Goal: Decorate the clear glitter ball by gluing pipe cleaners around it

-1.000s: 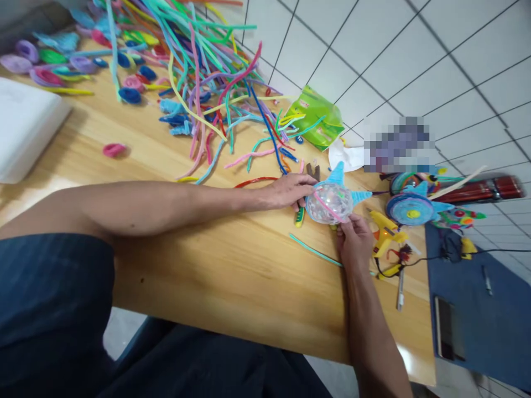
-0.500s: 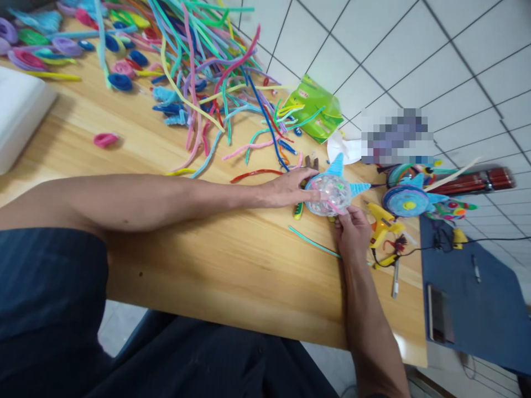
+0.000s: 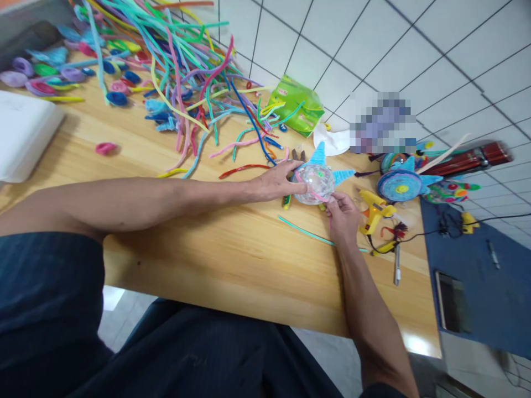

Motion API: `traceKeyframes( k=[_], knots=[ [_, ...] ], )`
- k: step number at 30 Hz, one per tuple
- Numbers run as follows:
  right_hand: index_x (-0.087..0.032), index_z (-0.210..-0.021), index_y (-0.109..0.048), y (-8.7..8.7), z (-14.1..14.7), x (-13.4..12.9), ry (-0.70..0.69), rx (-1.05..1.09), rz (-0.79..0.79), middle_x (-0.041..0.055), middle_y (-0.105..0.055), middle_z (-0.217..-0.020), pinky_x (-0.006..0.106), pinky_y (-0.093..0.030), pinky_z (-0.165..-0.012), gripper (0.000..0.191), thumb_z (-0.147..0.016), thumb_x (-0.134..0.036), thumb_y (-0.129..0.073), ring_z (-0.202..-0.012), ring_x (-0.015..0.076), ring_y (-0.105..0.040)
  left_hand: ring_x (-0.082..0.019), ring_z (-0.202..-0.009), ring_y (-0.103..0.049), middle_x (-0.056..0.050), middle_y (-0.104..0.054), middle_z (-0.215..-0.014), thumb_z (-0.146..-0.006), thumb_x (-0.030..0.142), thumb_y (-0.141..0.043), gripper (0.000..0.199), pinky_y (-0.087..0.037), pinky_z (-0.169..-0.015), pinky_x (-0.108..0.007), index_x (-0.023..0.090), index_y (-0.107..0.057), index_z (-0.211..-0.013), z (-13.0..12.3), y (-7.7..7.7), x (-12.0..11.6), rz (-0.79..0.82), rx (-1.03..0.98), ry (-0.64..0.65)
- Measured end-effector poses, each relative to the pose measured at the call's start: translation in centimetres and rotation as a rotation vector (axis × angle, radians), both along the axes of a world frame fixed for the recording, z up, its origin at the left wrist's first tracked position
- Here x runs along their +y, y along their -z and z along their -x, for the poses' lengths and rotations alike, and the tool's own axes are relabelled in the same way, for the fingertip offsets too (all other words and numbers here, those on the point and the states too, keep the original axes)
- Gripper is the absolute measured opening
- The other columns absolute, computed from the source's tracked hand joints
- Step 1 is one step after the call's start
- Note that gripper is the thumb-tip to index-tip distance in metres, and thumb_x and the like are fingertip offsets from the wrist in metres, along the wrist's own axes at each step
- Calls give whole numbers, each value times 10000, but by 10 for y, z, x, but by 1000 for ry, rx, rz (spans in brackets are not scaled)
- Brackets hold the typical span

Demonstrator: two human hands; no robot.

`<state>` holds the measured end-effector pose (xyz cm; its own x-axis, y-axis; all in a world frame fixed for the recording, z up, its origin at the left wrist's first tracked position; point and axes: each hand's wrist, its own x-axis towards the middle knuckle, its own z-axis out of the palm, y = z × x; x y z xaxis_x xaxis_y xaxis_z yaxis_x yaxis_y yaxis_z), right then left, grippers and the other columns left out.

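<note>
A clear plastic dome (image 3: 316, 178) with two blue fuzzy points (image 3: 318, 155) lies low over the table between my hands. My left hand (image 3: 277, 183) grips its left side, thumb and fingers spread around the rim. A pink pipe cleaner (image 3: 318, 195) curves over the front of the dome. My right hand (image 3: 344, 214) pinches that strip's end at the dome's lower right edge; the fingertips partly hide it. Behind the dome, pliers (image 3: 286, 202) with green-yellow handles show in part. A loose teal pipe cleaner (image 3: 305, 230) lies just in front.
Many coloured pipe cleaners (image 3: 182, 72) heap at the back left, near a white box (image 3: 25, 135). Right of my hands are a yellow glue gun (image 3: 375, 211), a white pen-like tool (image 3: 397, 265) and a blue disc-shaped craft piece (image 3: 399, 188). A green packet (image 3: 295, 105) lies behind.
The view has shifted a little. My left thumb has drawn back from the dome's middle toward its left side, and more of the pink pipe cleaner shows. My right hand keeps its pinch.
</note>
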<state>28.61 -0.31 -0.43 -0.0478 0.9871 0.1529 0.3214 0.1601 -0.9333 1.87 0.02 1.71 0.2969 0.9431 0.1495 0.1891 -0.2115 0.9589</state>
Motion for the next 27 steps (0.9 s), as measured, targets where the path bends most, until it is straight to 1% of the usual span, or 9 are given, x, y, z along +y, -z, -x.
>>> traceKeyframes(
  k=[4,9,11,14,16,19,22,27],
  knots=[
    [-254,-1016,-726,1,2,-1,-9,-4,-3,-25,-649,-761,310,-452,-649,442,-852,-658,-792,-649,147,-542,-333,-1295,-666,-154,-711,-1422,-817,486,-806,717,-531,-1148,-486,175,-652,-1444,1,-1,-1,-29,16,2],
    [-243,-997,-725,2,4,1,1,31,8,-30,-660,-756,310,-478,-680,451,-825,-652,-808,-662,144,-563,-315,-1262,-688,-162,-713,-1414,-792,428,-826,732,-558,-1115,-465,144,-633,-1437,1,-2,0,-23,-2,16],
    [-241,-979,-730,0,6,0,6,50,17,-23,-678,-761,313,-495,-690,462,-800,-656,-827,-676,148,-578,-306,-1237,-699,-166,-705,-1414,-785,438,-845,745,-577,-1080,-457,145,-623,-1433,1,0,0,-6,-30,35],
    [-241,-978,-741,-4,9,-2,12,38,25,-13,-697,-763,320,-521,-698,472,-795,-668,-825,-700,161,-601,-307,-1235,-705,-194,-683,-1413,-708,482,-931,882,-603,-1034,-434,120,-590,-1437,1,5,0,-3,-96,48],
    [-240,-982,-748,-7,10,-4,11,19,26,-14,-685,-750,322,-528,-699,463,-808,-665,-809,-713,168,-609,-297,-1206,-715,-207,-674,-1411,-665,469,-971,931,-623,-986,-408,114,-579,-1431,1,8,1,-9,-119,49],
    [-236,-964,-754,-10,11,-5,6,7,24,-21,-652,-718,323,-523,-695,437,-818,-645,-803,-719,175,-608,-268,-1125,-728,-201,-681,-1388,-662,404,-981,887,-637,-888,-361,122,-588,-1406,1,11,2,-2,-103,43],
    [-232,-934,-757,-11,10,-5,6,10,13,-24,-640,-700,322,-518,-694,418,-819,-630,-810,-712,174,-602,-241,-1063,-722,-177,-682,-1377,-663,372,-983,853,-622,-813,-325,145,-594,-1388,0,10,3,12,-108,36],
    [-226,-916,-759,-9,11,-4,7,29,-7,-16,-659,-712,322,-517,-702,422,-827,-635,-811,-703,168,-595,-192,-950,-691,-156,-679,-1353,-678,412,-984,866,-583,-754,-300,160,-584,-1404,0,11,1,30,-113,33]
  ],
)
